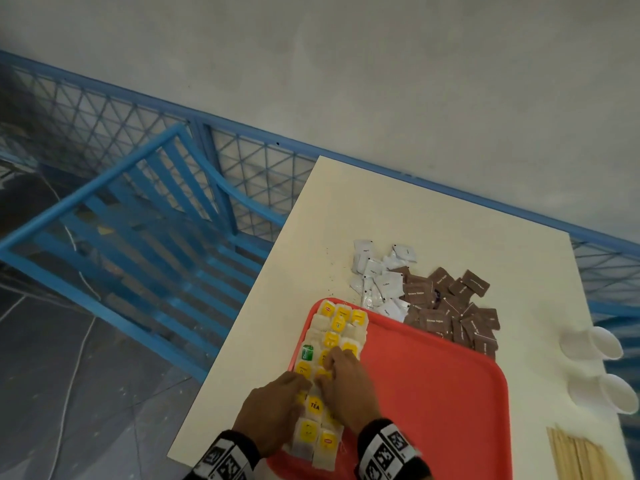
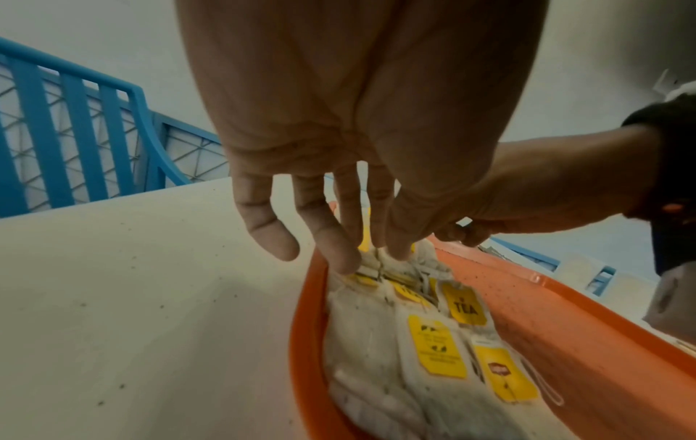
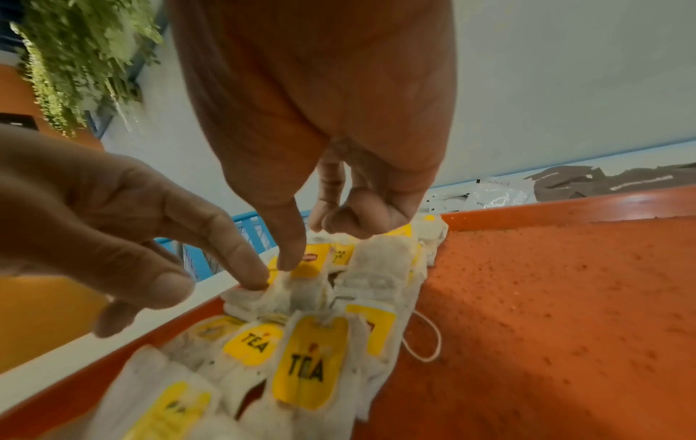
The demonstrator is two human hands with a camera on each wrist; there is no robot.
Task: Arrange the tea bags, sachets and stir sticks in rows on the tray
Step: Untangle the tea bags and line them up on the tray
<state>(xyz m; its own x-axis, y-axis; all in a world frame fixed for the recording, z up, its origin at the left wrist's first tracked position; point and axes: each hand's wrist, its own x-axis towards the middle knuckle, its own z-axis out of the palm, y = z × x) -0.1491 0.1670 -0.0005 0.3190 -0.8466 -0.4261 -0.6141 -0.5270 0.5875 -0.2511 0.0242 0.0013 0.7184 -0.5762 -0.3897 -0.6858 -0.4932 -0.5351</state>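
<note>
Your head camera looks steeply down from above at the tabletop (image 1: 415, 220) and red tray (image 1: 450, 393). Each wrist camera sits close behind its fingers (image 2: 263, 232), low over the tray's left edge. All three share the tea bags (image 1: 332, 327).

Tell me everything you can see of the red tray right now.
The red tray is flat, plastic-looking, with rounded corners, a raised rim and a pebbled floor. It lies on the cream table. Tea bags fill its left side in overlapping rows; both hands touch them. The rest is bare. White and brown sachets overlap its far rim.
</note>
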